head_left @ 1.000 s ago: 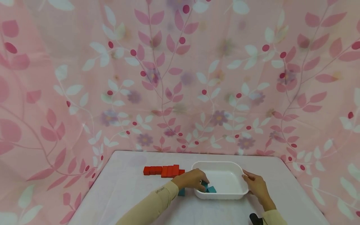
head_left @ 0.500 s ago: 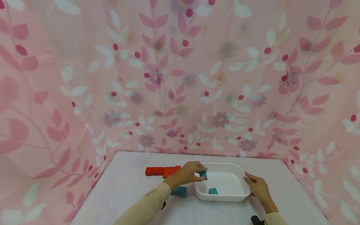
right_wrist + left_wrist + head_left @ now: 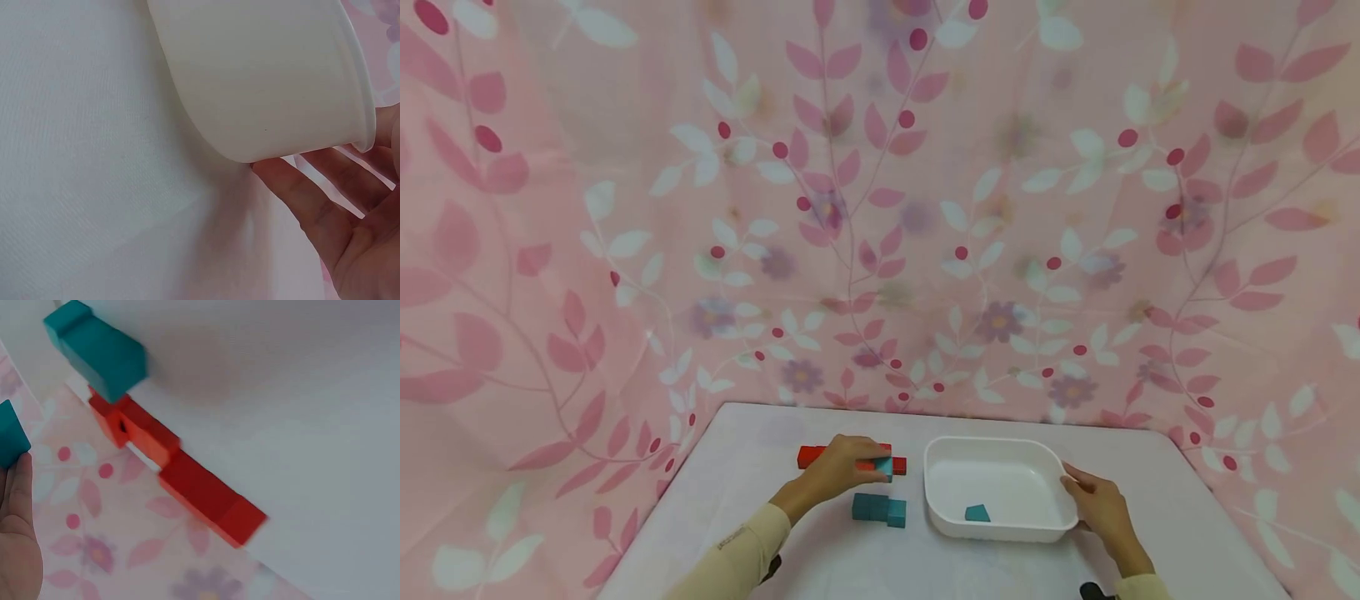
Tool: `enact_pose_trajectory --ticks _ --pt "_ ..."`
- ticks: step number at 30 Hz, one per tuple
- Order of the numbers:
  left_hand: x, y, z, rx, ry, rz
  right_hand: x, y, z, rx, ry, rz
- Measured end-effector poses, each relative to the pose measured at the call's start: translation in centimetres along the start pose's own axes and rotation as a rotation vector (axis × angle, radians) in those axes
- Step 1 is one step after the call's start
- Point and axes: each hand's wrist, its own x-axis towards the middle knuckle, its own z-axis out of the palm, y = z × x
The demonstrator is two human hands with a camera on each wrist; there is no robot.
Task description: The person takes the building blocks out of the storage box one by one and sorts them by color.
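Head view shows a person seated at a white table (image 3: 760,533) with a pink leaf-patterned curtain (image 3: 625,208) hung behind it. The left hand (image 3: 838,468) is stretched out over the table, fingers curled round a small teal block (image 3: 883,467) that it holds just above the near edge of a row of red blocks (image 3: 820,455); whether the teal block touches the red ones cannot be told from this angle. In the left wrist view the same teal block (image 3: 11,434) sits at the fingertips (image 3: 22,487), with the red blocks (image 3: 181,475) lined up along the table's far edge. Two more teal blocks (image 3: 878,508) lie side by side, touching each other, on the table between the left hand and the white tray (image 3: 947,525), just beside the tray's left wall. A single teal block (image 3: 977,513) rests inside the tray near its front wall. The right hand (image 3: 1097,508) rests against the tray's right end, its fingers fairly straight and laid on the rim. The right wrist view shows those fingers (image 3: 300,194) lying loosely under and against the outer wall of the tray (image 3: 262,81), touching it rather than clasping it.
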Motion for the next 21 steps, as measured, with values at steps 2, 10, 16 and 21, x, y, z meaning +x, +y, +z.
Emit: enact_pose_trajectory --ticks 2,10,16,21 --pt "-1.3 -0.6 -0.5 -0.006 0.012 -0.029 -0.1 0.0 0.0 -0.003 0.004 -0.009" --pt "-5.5 -2.4 -1.8 -0.044 0.022 -0.143 -0.3 0.0 -0.2 -0.002 0.030 -0.077" --pt "-7.5 -3.1 -2.0 -0.110 0.022 -0.204 -0.1 0.2 -0.1 0.007 0.025 -0.074" --pt "-8.8 -3.9 -1.5 -0.164 0.029 -0.200 -0.1 0.3 0.0 0.010 0.020 -0.062"
